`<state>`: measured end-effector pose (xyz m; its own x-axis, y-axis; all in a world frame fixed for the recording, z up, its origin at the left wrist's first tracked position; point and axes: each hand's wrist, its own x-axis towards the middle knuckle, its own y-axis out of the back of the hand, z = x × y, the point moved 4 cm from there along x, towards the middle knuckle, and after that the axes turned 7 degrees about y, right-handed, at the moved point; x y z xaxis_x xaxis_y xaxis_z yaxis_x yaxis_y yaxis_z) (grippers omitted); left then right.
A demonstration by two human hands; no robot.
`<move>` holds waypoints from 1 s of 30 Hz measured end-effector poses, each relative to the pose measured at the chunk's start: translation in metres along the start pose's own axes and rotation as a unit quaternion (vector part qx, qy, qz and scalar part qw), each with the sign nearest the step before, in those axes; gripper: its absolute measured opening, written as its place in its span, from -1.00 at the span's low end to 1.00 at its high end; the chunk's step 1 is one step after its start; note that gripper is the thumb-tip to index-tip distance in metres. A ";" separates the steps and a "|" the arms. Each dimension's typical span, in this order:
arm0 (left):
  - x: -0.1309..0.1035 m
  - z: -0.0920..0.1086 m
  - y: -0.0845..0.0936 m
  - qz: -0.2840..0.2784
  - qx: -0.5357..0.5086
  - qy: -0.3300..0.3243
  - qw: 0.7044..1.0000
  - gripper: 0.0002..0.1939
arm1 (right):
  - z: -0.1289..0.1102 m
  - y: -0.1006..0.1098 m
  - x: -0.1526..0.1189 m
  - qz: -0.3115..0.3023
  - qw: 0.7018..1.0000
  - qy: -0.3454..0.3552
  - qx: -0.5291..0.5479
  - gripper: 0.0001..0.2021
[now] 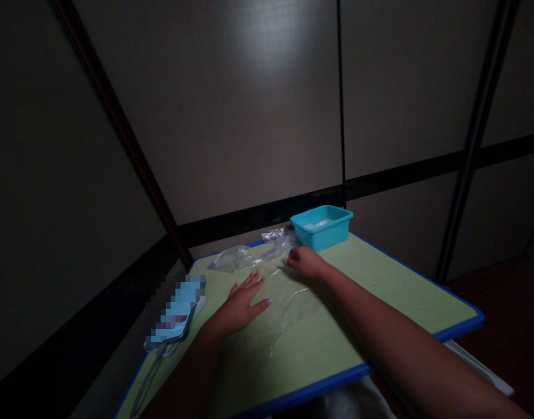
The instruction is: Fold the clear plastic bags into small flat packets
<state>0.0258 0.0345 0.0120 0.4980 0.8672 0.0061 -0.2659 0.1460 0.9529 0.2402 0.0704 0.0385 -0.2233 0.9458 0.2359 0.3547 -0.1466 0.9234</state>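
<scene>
A clear plastic sheet or bag (288, 311) lies spread over the green table top, its outline hard to make out. My left hand (244, 299) rests palm down at its left side, fingers spread, holding nothing. Beyond the sheet, my right hand (304, 262) is closed in a pinch on the thin clear plastic near the blue basket. More crumpled clear plastic (236, 258) lies behind my left hand and reaches toward the basket.
The light blue basket (325, 235) at the table's back edge holds some clear plastic. At the left edge, a partly pixelated phone (179, 308) leans on a white stand with a cable (147, 381). The green table (398, 291) has a blue rim; wall panels rise behind.
</scene>
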 end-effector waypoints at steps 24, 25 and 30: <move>-0.003 0.019 -0.004 -0.047 -0.021 0.001 0.999 -0.43 | -0.053 -0.009 -0.022 -0.154 0.975 0.136 -0.086 -0.35; -0.002 0.017 -0.004 -0.046 -0.014 0.009 0.999 -0.42 | -0.053 -0.009 -0.022 -0.154 0.975 0.135 -0.085 -0.37; 0.005 -0.002 -0.005 -0.018 0.040 0.091 0.995 -0.29 | -0.051 -0.009 -0.022 -0.157 0.975 0.135 -0.080 -0.41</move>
<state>0.0276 0.0391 0.0063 0.3457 0.9352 -0.0768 -0.1795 0.1462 0.9728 0.1957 0.0364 0.0404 -0.5360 0.8441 -0.0155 0.0894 0.0751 0.9932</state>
